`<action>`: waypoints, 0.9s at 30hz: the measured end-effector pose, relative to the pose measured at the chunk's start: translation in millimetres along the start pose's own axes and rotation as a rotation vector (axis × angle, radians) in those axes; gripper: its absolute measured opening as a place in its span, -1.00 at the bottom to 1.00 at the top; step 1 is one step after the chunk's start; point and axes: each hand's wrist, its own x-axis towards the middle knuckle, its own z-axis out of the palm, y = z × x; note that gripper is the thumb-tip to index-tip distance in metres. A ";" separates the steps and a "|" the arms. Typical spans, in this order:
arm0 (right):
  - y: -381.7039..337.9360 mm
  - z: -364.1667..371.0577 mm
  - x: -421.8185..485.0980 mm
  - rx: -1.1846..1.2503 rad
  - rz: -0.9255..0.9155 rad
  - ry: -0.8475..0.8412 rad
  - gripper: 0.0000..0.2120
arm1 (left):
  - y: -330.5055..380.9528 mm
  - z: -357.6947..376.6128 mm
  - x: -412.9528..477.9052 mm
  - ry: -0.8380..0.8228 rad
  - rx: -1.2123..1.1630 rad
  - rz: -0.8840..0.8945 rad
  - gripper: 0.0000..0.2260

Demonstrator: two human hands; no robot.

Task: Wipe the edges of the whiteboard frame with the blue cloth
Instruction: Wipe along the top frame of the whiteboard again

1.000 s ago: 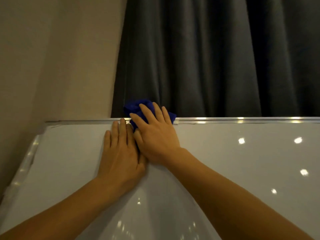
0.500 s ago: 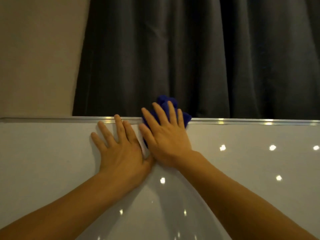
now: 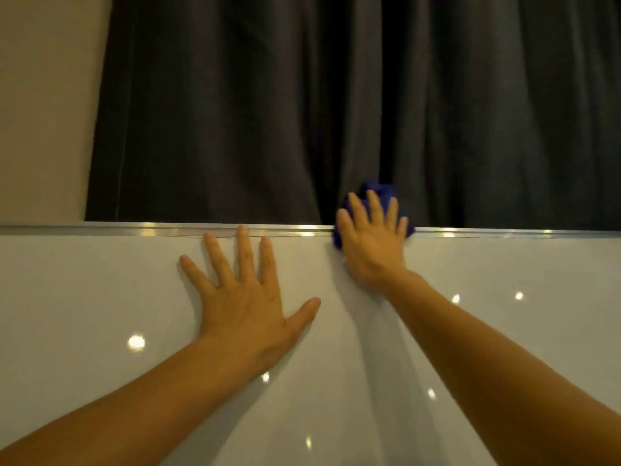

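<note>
A white whiteboard (image 3: pixel 100 297) fills the lower half of the head view, with a silver metal frame edge (image 3: pixel 134 229) running along its top. My right hand (image 3: pixel 373 243) presses a bunched blue cloth (image 3: pixel 378 190) onto that top edge, fingers spread over the cloth, which pokes out above and beside them. My left hand (image 3: pixel 245 297) lies flat on the board surface to the left, fingers apart, its fingertips reaching the frame edge. It holds nothing.
A dark grey curtain (image 3: pixel 336 105) hangs right behind the board's top edge. A beige wall (image 3: pixel 43 105) shows at the upper left. Ceiling lights reflect as bright spots on the board.
My right hand has slid the blue cloth to the right along the top edge, away from my left hand. The view has shifted right, and my left hand's fingers have spread wider.
</note>
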 end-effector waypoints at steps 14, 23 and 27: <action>119.2 -19.5 15.4 -0.047 0.301 0.016 -0.50 | 77.4 7.5 1.7 -0.051 0.022 -0.040 -0.01; 260.9 -55.2 29.6 -0.195 -0.516 -0.117 -0.49 | 215.7 21.9 37.3 0.028 0.070 -0.112 -0.07; 366.2 -75.1 42.0 -0.062 -0.144 -0.119 -0.48 | 261.7 26.2 54.2 0.030 0.055 -0.114 -0.07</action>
